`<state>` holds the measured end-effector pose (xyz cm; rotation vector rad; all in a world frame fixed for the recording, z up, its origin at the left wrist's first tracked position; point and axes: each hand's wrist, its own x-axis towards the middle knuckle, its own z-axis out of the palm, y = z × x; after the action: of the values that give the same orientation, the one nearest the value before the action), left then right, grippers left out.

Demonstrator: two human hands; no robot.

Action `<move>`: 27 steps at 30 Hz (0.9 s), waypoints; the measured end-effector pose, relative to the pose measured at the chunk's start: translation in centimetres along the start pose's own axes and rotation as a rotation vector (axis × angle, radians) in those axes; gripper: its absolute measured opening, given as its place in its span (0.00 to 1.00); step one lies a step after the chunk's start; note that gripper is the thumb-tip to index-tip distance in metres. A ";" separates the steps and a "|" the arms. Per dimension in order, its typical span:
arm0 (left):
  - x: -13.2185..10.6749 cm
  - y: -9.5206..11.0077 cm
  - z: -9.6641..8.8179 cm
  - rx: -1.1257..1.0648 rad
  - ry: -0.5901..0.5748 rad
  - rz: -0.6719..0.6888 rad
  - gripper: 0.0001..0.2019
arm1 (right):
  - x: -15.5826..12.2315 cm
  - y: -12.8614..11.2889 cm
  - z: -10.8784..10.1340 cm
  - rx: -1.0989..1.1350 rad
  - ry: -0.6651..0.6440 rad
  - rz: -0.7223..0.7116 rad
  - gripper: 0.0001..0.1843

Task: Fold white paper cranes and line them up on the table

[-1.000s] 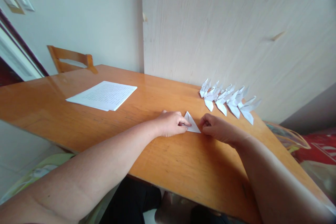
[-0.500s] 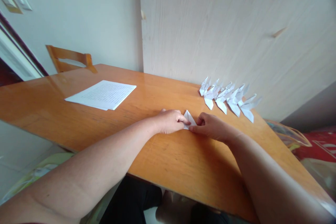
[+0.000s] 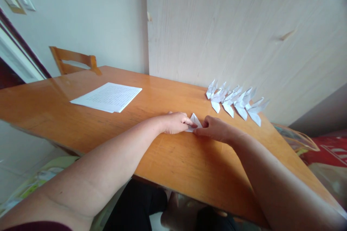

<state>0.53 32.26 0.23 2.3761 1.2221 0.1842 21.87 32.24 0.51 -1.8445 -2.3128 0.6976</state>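
Note:
A small white folded paper triangle (image 3: 194, 120) lies on the orange wooden table (image 3: 173, 158), mostly covered by my fingers. My left hand (image 3: 176, 122) presses down on its left side with curled fingers. My right hand (image 3: 214, 129) pinches its lower right edge, fingers closed together. Only the triangle's upper tip shows between the two hands.
Several finished white origami cranes (image 3: 234, 102) stand in a row near the pale wooden panel (image 3: 230, 25) at the back right. A stack of printed sheets (image 3: 108, 96) lies to the left. A wooden chair (image 3: 73, 60) stands behind the table. Red cloth (image 3: 328, 155) is at the right.
My right hand has slid left over the paper triangle, so less of the triangle shows than a second ago. The left hand has stayed on the paper.

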 end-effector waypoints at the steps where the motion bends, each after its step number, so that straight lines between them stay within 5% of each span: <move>1: 0.0 0.1 -0.1 0.007 -0.004 -0.006 0.20 | 0.0 0.0 -0.1 0.003 -0.005 -0.004 0.20; 7: 0.1 0.5 0.2 -0.017 0.046 -0.050 0.18 | -0.2 0.8 -0.3 0.042 -0.044 -0.044 0.11; 16: 0.7 1.2 1.5 -0.063 0.189 -0.132 0.14 | -0.2 1.2 -0.2 0.101 -0.036 -0.065 0.11; 27: 0.4 1.5 0.9 -0.120 0.151 -0.180 0.17 | -0.4 1.1 0.1 0.080 0.005 -0.073 0.11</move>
<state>2.15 31.58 0.05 2.1690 1.4442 0.3744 22.96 32.00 0.08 -1.7170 -2.3003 0.7633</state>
